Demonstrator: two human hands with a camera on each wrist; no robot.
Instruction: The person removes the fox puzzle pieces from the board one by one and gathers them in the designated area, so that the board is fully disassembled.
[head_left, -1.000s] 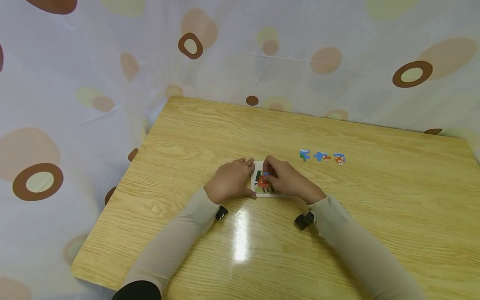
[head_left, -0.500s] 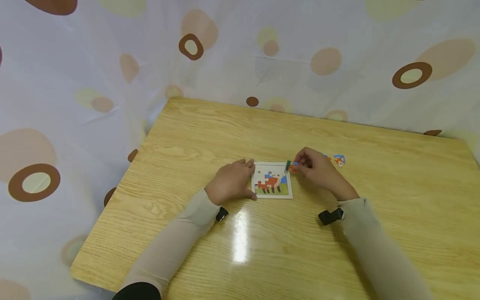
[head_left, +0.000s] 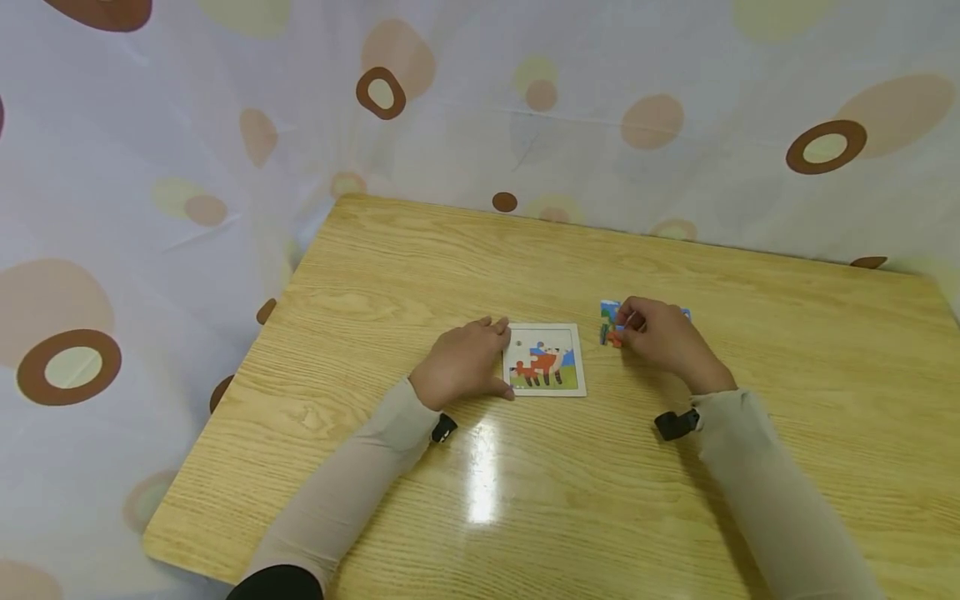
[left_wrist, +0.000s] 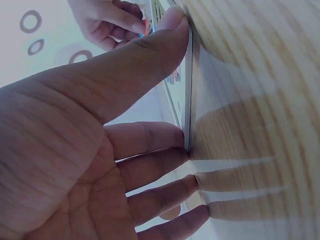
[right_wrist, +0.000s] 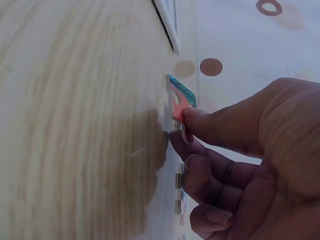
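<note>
A white-framed jigsaw puzzle board lies on the table in the head view, partly filled with a red animal on green and blue. My left hand touches its left side, with the thumb at the near corner and the fingers toward the far corner. The left wrist view shows those fingers fairly straight against the board's edge and the tabletop. To the right of the board, my right hand pinches a red, green and blue puzzle piece between thumb and forefinger, tilted just above the table.
Loose puzzle pieces lie behind and partly under the right hand, some hidden by it. The wooden table ends at a patterned cloth at the back and left. A black strap camera sits at the right wrist.
My right hand has moved right from over the board to beside the loose pieces, taking the pinched piece off the board with it. My left hand has stayed still.
</note>
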